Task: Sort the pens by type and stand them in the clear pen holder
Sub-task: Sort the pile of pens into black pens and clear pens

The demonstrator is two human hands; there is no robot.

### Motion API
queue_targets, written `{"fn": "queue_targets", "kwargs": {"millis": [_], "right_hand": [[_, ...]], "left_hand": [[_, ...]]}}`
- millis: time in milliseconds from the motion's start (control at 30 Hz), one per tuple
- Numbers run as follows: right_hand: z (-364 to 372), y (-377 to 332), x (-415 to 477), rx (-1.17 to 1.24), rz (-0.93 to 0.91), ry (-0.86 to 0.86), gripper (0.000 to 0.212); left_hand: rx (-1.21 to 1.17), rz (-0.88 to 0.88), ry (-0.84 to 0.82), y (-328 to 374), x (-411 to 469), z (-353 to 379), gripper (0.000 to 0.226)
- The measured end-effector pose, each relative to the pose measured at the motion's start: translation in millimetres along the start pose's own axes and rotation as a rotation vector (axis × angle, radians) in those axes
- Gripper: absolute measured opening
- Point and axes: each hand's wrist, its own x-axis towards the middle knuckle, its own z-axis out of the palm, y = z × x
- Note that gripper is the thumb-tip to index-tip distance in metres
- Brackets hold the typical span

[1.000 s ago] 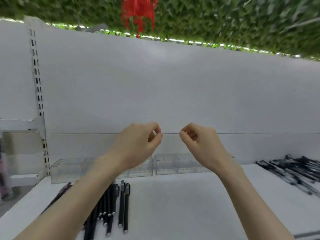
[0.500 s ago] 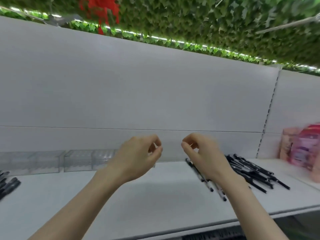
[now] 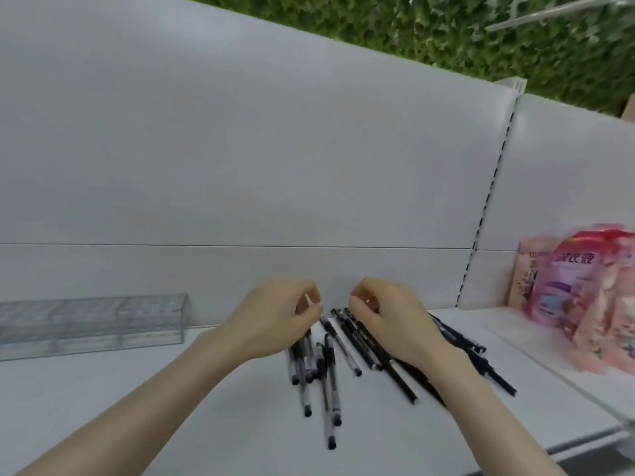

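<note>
Hovering above the pens (image 3: 332, 376), I am carrying left hand (image 3: 278, 321) and right hand (image 3: 391, 321) curled, fingertips against thumbs, seemingly empty, poised to pick for the clear pen holder (image 3: 92, 321).

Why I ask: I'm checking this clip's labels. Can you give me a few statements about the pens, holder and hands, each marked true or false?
1. The clear pen holder stands left of the pens, against the back wall. True.
2. Several pens already stand in the holder. False: none shows in it; they lie flat on the shelf.
3. The left hand and right hand have curled fingers, over the pens. True.
4. Pink packets stand at the left edge. False: the pink packets are on the right.
5. The pens are red. False: they look black or clear-barrelled.
</note>
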Motion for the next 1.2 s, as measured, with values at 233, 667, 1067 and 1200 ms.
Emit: {"fn": "queue_targets", "kwargs": {"millis": [233,667,1067,1200], "right_hand": [[-1,79,18,-0.002,-0.053,-0.132,0.018],[4,165,41,0.047,-0.236,-0.345,0.031],[24,160,27,0.029,-0.171,-0.341,0.040],[25,152,25,0.013,-0.162,-0.435,0.047]], "left_hand": [[0.053,-0.090,-0.054,30,40,60,0.017],[0.116,-0.442,-0.149,63,73,134,0.066],[0.073,-0.373,-0.180,52,71,107,0.043],[0.165,-0.471,-0.341,57,69,94,0.050]]}}
